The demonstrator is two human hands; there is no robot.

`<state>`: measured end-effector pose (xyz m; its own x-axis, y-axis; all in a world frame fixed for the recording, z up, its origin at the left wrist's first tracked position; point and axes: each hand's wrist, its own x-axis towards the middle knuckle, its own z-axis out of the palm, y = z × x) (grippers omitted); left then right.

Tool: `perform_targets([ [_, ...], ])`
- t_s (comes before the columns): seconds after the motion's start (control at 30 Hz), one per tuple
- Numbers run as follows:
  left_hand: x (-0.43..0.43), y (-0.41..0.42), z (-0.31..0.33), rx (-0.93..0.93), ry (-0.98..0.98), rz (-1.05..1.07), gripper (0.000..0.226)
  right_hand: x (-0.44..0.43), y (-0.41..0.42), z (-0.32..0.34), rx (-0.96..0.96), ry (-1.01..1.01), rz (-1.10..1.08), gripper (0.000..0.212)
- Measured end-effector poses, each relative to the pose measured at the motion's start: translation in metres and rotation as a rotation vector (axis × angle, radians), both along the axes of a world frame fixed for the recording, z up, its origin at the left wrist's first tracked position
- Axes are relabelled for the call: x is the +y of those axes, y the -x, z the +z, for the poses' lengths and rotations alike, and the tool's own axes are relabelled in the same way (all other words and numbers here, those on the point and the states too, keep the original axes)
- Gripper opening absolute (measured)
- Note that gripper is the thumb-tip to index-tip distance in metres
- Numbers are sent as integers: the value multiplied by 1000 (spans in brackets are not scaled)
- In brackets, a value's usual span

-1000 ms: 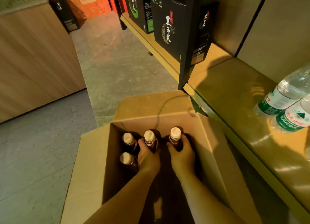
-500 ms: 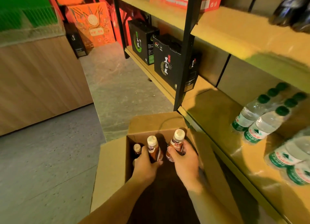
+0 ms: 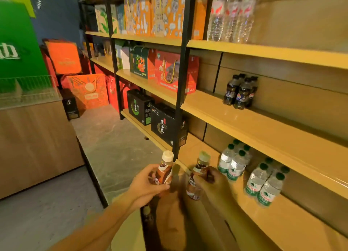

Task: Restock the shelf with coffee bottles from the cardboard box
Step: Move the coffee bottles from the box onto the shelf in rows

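A: What are the hands doing?
B: The left hand grips one coffee bottle; the right hand grips another bottle.
A: Where?
B: Above the cardboard box, with the shelf at two o'clock.

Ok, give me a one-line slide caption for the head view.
Left hand and right hand each lift a coffee bottle from the cardboard box toward the shelf.

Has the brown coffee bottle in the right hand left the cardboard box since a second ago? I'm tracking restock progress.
Yes. The brown coffee bottle in the right hand has risen out of the cardboard box, toward the lowest shelf.
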<state>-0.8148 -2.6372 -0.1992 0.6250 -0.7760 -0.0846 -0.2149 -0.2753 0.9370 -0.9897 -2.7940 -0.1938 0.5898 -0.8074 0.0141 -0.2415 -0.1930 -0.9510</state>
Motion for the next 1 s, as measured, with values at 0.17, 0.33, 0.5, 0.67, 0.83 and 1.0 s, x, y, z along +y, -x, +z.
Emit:
perform_targets([
  [0.17,11,29,62,23,65,-214,54,33,72,59,-42,53,-141,8],
  [0.33,9,85,106,40,99,-372,69,77,161,98,-113,71,-329,35],
  [0.5,2,169,149,-104,207,-522,57,118,255,140,-159,166,-480,18],
  [0.67,-8,278,190,-99,329,-638,48,143,357,177,-200,230,-624,13],
  [0.83,-25,397,203,-57,364,-739,57,161,484,195,-209,260,-731,21],
  [1.0,-36,527,210,-42,369,-819,56,174,612,204,-172,294,-806,27],
])
